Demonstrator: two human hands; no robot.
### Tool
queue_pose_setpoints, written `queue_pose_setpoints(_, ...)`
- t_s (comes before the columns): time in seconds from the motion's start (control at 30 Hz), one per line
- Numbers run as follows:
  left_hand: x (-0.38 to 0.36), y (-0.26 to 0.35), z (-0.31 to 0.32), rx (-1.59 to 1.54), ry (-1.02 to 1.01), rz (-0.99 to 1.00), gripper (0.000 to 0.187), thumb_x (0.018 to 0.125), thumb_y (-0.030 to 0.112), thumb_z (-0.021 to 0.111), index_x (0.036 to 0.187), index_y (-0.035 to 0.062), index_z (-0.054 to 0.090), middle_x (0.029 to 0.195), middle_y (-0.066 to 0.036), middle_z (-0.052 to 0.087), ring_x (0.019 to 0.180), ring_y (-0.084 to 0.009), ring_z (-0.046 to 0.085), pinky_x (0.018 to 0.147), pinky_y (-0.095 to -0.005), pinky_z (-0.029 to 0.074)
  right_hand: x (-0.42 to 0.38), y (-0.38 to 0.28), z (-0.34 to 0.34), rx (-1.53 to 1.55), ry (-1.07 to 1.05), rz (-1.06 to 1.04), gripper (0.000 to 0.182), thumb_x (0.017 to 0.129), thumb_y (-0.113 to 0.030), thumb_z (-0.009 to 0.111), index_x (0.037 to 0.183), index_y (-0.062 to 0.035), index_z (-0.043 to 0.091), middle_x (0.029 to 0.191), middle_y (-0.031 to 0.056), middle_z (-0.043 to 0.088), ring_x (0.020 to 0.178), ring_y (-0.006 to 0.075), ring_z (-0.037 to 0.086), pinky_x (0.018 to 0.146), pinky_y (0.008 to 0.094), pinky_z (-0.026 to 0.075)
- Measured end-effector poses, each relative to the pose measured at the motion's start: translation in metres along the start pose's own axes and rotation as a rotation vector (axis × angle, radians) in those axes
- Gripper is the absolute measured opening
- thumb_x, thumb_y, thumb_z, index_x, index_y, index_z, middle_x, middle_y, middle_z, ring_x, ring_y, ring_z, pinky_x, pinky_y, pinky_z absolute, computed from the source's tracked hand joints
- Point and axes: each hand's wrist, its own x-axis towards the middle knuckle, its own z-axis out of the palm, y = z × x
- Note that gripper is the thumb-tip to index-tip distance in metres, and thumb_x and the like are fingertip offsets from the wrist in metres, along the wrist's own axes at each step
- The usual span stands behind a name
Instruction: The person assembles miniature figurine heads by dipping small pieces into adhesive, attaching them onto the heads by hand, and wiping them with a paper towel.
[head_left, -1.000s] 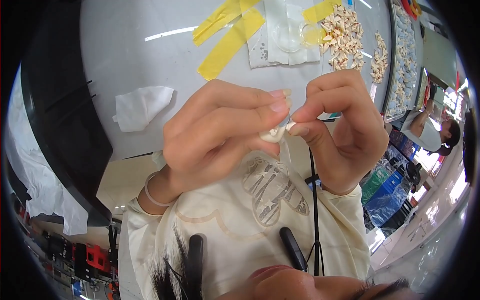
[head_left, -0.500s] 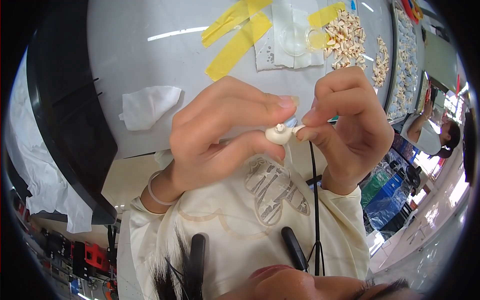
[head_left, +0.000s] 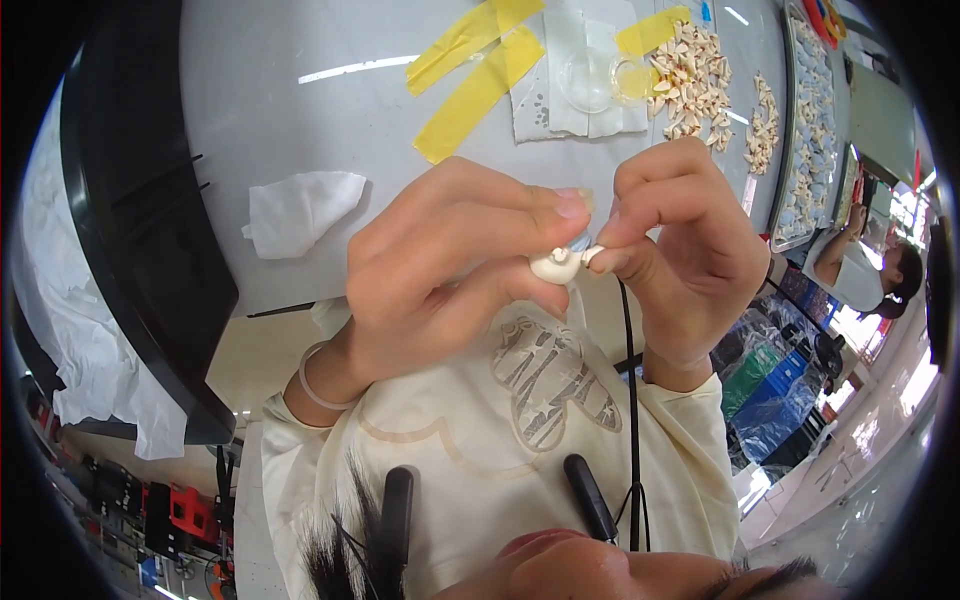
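Two hands, both pinching. Left hand [head_left: 450, 250]: thumb and fingertips pressed on a rounded cream piece [head_left: 554, 266]. Right hand [head_left: 690, 240]: thumb and forefinger nip a small pale bit [head_left: 591, 256] at the rounded piece's right edge, apparently touching it; whether joined, cannot tell. Bit lies roughly sideways, long axis aimed at the rounded piece; right hand nearer the bit, left nearer the piece. Beyond the piece: grey table [head_left: 250, 120], yellow tape [head_left: 480, 95], white paper [head_left: 560, 100]. Left of the piece: crumpled white tissue [head_left: 305, 213]. Beyond the piece, rightward: heap of small cream pieces [head_left: 690, 85], smaller heap [head_left: 762, 125] farther right.
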Motion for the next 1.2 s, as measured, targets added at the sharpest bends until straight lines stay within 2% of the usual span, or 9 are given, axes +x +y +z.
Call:
queue_pose_setpoints(0.17, -0.001, -0.002, 0.0, -0.046, -0.009, -0.007, 0.03, 0.06, 0.002, 0.071, 0.087, -0.0032, 0.061, 0.086, -0.014, 0.062, 0.075, -0.0205, 0.059, 0.063, -0.026, 0.047, -0.003, 0.002, -0.001, -0.006, 0.013, -0.079, 0.022, 0.063, -0.01, 0.072, 0.073, 0.0004, 0.054, 0.076, 0.0092, 0.05, 0.066, 0.0136, 0.044, 0.059, 0.0226, 0.033)
queue_pose_setpoints(0.23, -0.003, -0.003, 0.001, -0.131, 0.057, -0.071, 0.029, 0.06, -0.001, 0.07, 0.087, -0.0038, 0.06, 0.088, -0.014, 0.062, 0.077, -0.0197, 0.059, 0.065, -0.0253, 0.046, -0.006, -0.002, -0.002, 0.038, 0.049, 0.048, 0.024, 0.064, -0.012, 0.072, 0.072, 0.0004, 0.053, 0.076, 0.0091, 0.049, 0.067, 0.0139, 0.043, 0.06, 0.0224, 0.033)
queue_pose_setpoints(0.37, -0.003, -0.005, -0.001, -0.141, 0.023, -0.049, 0.031, 0.06, -0.001, 0.071, 0.089, -0.0048, 0.059, 0.091, -0.014, 0.06, 0.078, -0.019, 0.058, 0.066, -0.025, 0.046, -0.005, 0.001, -0.01, 0.135, 0.081, 0.006, 0.025, 0.064, -0.013, 0.072, 0.071, 0.0003, 0.052, 0.077, 0.0088, 0.048, 0.068, 0.0145, 0.042, 0.062, 0.0225, 0.032)
queue_pose_setpoints(0.43, -0.005, -0.003, 0.0, -0.229, 0.044, -0.123, 0.031, 0.062, 0.0, 0.07, 0.09, -0.0059, 0.058, 0.091, -0.015, 0.06, 0.08, -0.019, 0.058, 0.068, -0.0253, 0.045, -0.006, 0.001, -0.014, 0.303, 0.196, 0.046, 0.018, 0.057, 0.008, 0.063, 0.072, 0.001, 0.057, 0.075, 0.0084, 0.054, 0.07, 0.015, 0.048, 0.063, 0.0243, 0.035)
queue_pose_setpoints(0.57, -0.005, -0.006, -0.002, -0.296, 0.031, -0.117, 0.031, 0.066, 0.0, 0.068, 0.094, -0.007, 0.057, 0.093, -0.017, 0.058, 0.084, -0.0192, 0.057, 0.071, -0.0261, 0.045, -0.012, 0.012, -0.019, 0.277, 0.252, 0.068, 0.016, 0.059, 0.007, 0.063, 0.072, 0.001, 0.057, 0.076, 0.0084, 0.053, 0.07, 0.0137, 0.047, 0.062, 0.0232, 0.035)
queue_pose_setpoints(0.73, -0.003, -0.009, -0.002, -0.37, 0.002, -0.089, 0.031, 0.071, 0.0, 0.064, 0.099, -0.0078, 0.054, 0.097, -0.018, 0.055, 0.087, -0.0205, 0.056, 0.074, -0.0269, 0.045, -0.025, 0.032, -0.014, -0.17, 0.228, 0.115, 0.017, 0.057, 0.007, 0.063, 0.07, -0.0034, 0.059, 0.072, 0.0049, 0.055, 0.067, 0.0157, 0.048, 0.059, 0.0235, 0.036)
queue_pose_setpoints(1.0, -0.006, -0.009, 0.002, -0.357, 0.008, -0.149, 0.034, 0.073, 0.009, 0.066, 0.099, -0.0076, 0.053, 0.096, -0.018, 0.054, 0.085, -0.0208, 0.057, 0.074, -0.0274, 0.047, -0.029, 0.048, -0.024, -0.362, 0.173, 0.032, 0.017, 0.059, 0.007, 0.061, 0.071, -0.0044, 0.06, 0.075, 0.0038, 0.058, 0.068, 0.017, 0.051, 0.056, 0.0258, 0.039)
queue_pose_setpoints(1.13, -0.002, -0.008, 0.003, -0.338, 0.008, -0.143, 0.035, 0.074, 0.013, 0.066, 0.099, -0.0072, 0.053, 0.096, -0.018, 0.053, 0.082, -0.0209, 0.058, 0.071, -0.0283, 0.049, -0.028, 0.058, -0.077, -0.365, 0.414, 0.084, 0.013, 0.065, 0.006, 0.06, 0.075, -0.0024, 0.061, 0.074, 0.0068, 0.058, 0.067, 0.0139, 0.052, 0.059, 0.0224, 0.042)
queue_pose_setpoints(1.2, -0.002, -0.008, 0.004, -0.329, 0.012, -0.145, 0.035, 0.074, 0.013, 0.066, 0.099, -0.0071, 0.053, 0.096, -0.018, 0.054, 0.081, -0.0209, 0.058, 0.071, -0.0282, 0.05, -0.031, 0.071, -0.114, -0.528, 0.549, 0.219, 0.013, 0.066, 0.001, 0.061, 0.079, -0.0025, 0.061, 0.074, 0.006, 0.058, 0.065, 0.0131, 0.051, 0.06, 0.0229, 0.041)
